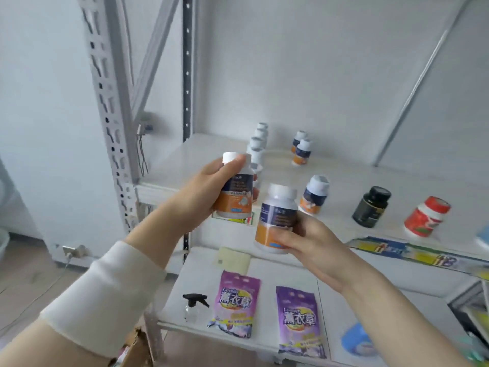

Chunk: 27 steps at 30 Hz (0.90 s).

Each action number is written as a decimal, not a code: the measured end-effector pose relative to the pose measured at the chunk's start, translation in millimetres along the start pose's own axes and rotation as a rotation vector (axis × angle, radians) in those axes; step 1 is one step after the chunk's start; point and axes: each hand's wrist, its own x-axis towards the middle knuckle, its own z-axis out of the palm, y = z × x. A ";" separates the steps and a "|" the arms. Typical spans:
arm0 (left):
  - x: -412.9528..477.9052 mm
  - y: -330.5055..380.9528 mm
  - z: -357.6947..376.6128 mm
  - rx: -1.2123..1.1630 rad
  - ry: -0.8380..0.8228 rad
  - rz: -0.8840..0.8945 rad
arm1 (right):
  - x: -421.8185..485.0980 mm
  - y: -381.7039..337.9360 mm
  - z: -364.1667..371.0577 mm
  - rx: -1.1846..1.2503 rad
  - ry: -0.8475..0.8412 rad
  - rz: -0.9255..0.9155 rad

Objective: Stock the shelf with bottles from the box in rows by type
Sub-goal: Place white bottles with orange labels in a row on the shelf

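Note:
My left hand [203, 192] grips a white bottle with a navy and orange label [235, 189] in front of the white shelf [344, 178]. My right hand [304, 239] holds a second bottle of the same kind [276, 218] just below and right of it. On the shelf a row of several plain white bottles [258, 144] runs back at the left. Two navy-orange bottles [301, 152] stand at the back and one [315, 194] nearer. A black bottle [371, 206] and a red bottle [427, 219] stand at the right.
The lower shelf [330, 308] carries two purple lavender bags [236, 303], a spray bottle [194, 307] and a blue tape roll [357, 343]. A cardboard box corner [137, 348] shows at the bottom left. Grey perforated uprights [111, 102] frame the rack.

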 end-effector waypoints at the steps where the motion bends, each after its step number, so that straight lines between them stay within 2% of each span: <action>1: 11.3 2.3 18.5 0.006 -0.007 0.002 | -2.9 -5.6 -18.5 -0.013 0.018 -0.017; 6: 66.5 6.1 84.6 0.091 -0.045 0.030 | -0.8 -30.1 -100.9 -0.117 0.097 -0.083; 11: 134.6 13.0 114.1 0.232 -0.065 0.065 | 31.9 -55.9 -155.6 -0.169 0.294 -0.142; 15: 193.2 8.5 121.7 0.392 -0.084 0.049 | 74.6 -57.5 -182.2 -0.252 0.440 -0.104; 18: 232.6 0.4 121.4 0.507 -0.104 0.026 | 100.4 -51.3 -191.5 -0.294 0.444 -0.056; 27: 311.8 -34.3 110.6 1.085 -0.230 -0.017 | 172.9 -19.1 -192.2 -0.644 0.319 0.159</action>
